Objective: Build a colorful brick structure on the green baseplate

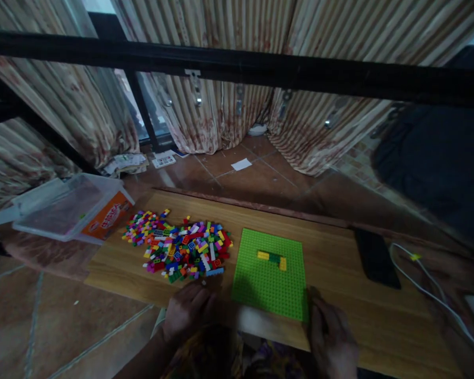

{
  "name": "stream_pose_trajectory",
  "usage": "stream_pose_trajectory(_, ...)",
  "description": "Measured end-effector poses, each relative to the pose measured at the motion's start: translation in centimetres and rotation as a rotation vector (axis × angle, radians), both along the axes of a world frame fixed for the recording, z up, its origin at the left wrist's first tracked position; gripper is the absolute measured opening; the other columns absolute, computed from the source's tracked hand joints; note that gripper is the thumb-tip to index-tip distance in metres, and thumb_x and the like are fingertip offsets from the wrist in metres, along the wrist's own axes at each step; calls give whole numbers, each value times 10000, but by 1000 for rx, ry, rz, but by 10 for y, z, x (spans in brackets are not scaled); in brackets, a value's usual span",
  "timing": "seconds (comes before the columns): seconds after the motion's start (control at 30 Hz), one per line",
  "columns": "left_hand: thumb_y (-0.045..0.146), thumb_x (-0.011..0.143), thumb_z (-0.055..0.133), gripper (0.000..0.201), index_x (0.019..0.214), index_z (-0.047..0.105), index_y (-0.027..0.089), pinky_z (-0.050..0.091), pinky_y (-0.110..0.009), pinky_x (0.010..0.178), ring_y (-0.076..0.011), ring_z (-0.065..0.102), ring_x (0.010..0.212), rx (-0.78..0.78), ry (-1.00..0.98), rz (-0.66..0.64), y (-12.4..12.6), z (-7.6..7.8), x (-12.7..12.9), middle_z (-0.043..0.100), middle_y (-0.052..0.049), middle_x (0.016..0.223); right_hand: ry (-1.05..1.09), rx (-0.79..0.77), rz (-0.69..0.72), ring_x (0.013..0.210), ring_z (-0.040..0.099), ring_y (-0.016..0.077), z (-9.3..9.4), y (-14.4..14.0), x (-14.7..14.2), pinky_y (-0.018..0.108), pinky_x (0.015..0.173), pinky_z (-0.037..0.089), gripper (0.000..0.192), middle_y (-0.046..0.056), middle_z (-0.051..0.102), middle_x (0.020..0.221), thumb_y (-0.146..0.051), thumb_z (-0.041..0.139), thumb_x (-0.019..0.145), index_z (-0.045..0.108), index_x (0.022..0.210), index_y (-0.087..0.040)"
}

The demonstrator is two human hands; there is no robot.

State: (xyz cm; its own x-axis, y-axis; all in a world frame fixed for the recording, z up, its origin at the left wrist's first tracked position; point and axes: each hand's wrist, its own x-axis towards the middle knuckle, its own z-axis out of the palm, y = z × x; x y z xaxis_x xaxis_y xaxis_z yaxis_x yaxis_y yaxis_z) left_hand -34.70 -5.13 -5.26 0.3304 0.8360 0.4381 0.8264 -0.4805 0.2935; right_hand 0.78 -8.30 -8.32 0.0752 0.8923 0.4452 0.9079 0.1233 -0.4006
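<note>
A bright green studded baseplate [270, 295] lies flat on a wooden board. On it sit yellow bricks [263, 255] and a dark green brick [274, 258], joined in a short bent row. My right hand [334, 334] rests at the plate's front right corner, fingers apart along its edge; whether it touches the plate is unclear. My left hand [187, 310] is at the board's front edge, fingers curled, their inside hidden. Just beyond it spreads a pile of mixed coloured toy bricks [189, 247], with one small white piece [204, 282] close to the fingertips.
The wooden board [379, 321] also carries a black phone [376, 258] on the right, with a white cable [438, 300] beside it. A clear plastic box [63, 205] with an orange label stands at left. Black metal bars [237, 63] and striped curtains [221, 116] are behind.
</note>
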Motion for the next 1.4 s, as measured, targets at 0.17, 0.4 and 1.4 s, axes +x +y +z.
stream_pose_trajectory(0.17,165,882,609,129,759,585,195,495,-232,628,-134,614,631,23,-40,-40,5,-4,0,606,-3,649,2,-21,13,945,666,257,4,3,-5,418,837,555,289,122,711,1055,-328,428,976,645,1126,-209)
stream_pose_trajectory(0.4,159,897,602,105,802,584,201,495,-233,636,-134,628,655,13,-28,-33,7,-2,0,623,-9,689,-54,-22,-5,963,648,247,0,2,-6,403,851,546,262,119,711,1005,-279,434,982,622,1133,-176)
stream_pose_trajectory(1.4,304,909,496,211,789,639,208,416,-252,650,-178,670,775,-291,130,192,-4,27,11,716,-43,809,-44,-121,-129,811,652,219,11,15,-15,342,738,494,305,121,658,1016,-257,367,937,637,1044,-167)
